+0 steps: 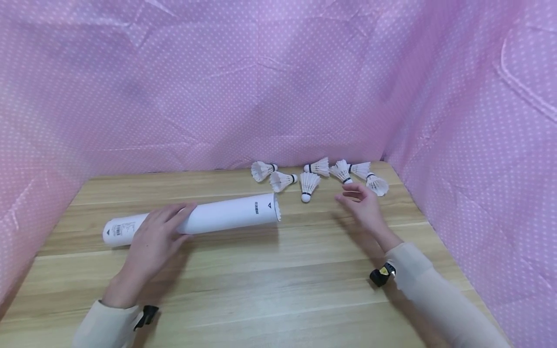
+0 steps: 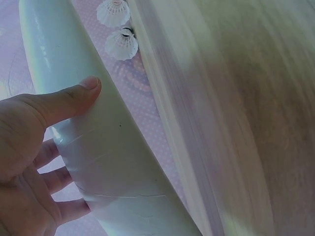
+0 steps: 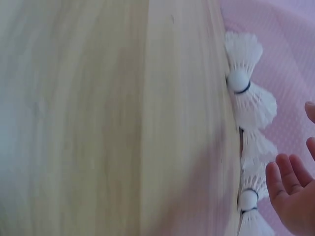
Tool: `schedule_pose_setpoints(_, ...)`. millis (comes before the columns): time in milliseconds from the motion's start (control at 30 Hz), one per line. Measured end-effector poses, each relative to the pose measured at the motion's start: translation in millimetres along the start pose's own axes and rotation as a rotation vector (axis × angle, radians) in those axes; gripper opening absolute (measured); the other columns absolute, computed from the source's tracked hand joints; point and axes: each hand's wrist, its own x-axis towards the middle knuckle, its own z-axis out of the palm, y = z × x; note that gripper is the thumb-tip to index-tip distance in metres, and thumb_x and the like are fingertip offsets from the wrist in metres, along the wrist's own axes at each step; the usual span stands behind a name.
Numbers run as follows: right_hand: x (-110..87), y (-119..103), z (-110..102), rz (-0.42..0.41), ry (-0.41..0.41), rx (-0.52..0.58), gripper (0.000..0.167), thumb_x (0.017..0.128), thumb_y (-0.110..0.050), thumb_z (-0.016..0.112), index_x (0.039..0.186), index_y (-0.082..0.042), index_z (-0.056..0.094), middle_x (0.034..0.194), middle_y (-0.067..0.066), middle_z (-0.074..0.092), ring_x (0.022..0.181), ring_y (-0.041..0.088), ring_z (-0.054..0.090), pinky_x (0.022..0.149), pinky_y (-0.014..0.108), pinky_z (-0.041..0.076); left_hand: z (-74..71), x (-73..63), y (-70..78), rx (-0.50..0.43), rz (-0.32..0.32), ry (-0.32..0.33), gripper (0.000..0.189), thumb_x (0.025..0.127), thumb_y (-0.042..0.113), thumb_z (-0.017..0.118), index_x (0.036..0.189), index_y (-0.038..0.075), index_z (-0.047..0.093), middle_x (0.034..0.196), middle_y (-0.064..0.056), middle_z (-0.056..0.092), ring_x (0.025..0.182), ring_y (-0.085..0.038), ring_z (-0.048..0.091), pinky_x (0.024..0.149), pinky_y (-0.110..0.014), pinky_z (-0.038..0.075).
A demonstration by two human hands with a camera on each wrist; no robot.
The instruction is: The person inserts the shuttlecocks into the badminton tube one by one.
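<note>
A long white shuttlecock tube (image 1: 230, 214) lies at a slant across the left half of the table, small black print near both ends. My left hand (image 1: 153, 239) grips it left of its middle; the left wrist view shows the thumb across the white wall and fingers on the other side. White feather tips (image 1: 278, 208) show at the tube's right end. My right hand (image 1: 366, 209) has loosely bent fingers and holds nothing. Its fingertips are close to the cork of a white feather shuttlecock (image 1: 341, 170); another shuttlecock (image 1: 377, 184) lies just beyond the hand.
Several more shuttlecocks lie along the table's back edge, among them one with its cork toward me (image 1: 309, 185) and one on its side (image 1: 283, 181). A pink dotted cloth (image 1: 261, 87) hangs behind and beside the wooden table (image 1: 270, 290).
</note>
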Motion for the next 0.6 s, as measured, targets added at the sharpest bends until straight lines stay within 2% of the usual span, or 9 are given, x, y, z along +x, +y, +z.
schedule_pose_setpoints(167,5.8,8,-13,-0.010,0.055,-0.072,0.045,0.089,-0.007,0.076,0.125,0.011,0.057,0.131,0.024,0.056,0.116,0.038,0.057,0.090,0.018,0.054,-1.3,0.3,-0.6,0.001,-0.004,-0.006,0.085,0.063,0.001,0.093,0.140,0.013,0.059,0.131,-0.013,0.061,0.117,-0.039,0.056,0.106,-0.057,0.040)
schedule_pose_setpoints(267,8.5,11,-20,-0.020,0.104,-0.166,0.044,0.089,-0.008,0.076,0.125,0.010,0.057,0.131,0.023,0.055,0.118,0.041,0.055,0.097,0.029,0.053,-2.6,0.2,-0.6,0.003,-0.003,-0.004,0.085,0.062,0.001,0.093,0.140,0.013,0.059,0.130,-0.013,0.061,0.116,-0.039,0.057,0.106,-0.058,0.040)
schedule_pose_setpoints(433,12.7,15,-25,-0.028,0.260,-0.269,0.044,0.084,-0.006,0.081,0.121,0.007,0.060,0.126,0.026,0.053,0.116,0.041,0.052,0.101,0.050,0.045,-3.1,-0.4,-1.6,0.008,-0.005,-0.004,0.086,0.062,0.002,0.094,0.140,0.013,0.059,0.130,-0.013,0.062,0.115,-0.038,0.058,0.106,-0.057,0.040)
schedule_pose_setpoints(600,18.5,15,-30,0.039,0.396,-0.340,0.055,0.081,-0.012,0.084,0.127,0.002,0.057,0.132,0.024,0.048,0.123,0.040,0.045,0.108,0.048,0.038,-1.7,-1.4,-3.6,0.008,-0.008,-0.004,0.088,0.061,0.003,0.094,0.141,0.013,0.058,0.130,-0.013,0.061,0.116,-0.038,0.057,0.107,-0.057,0.040)
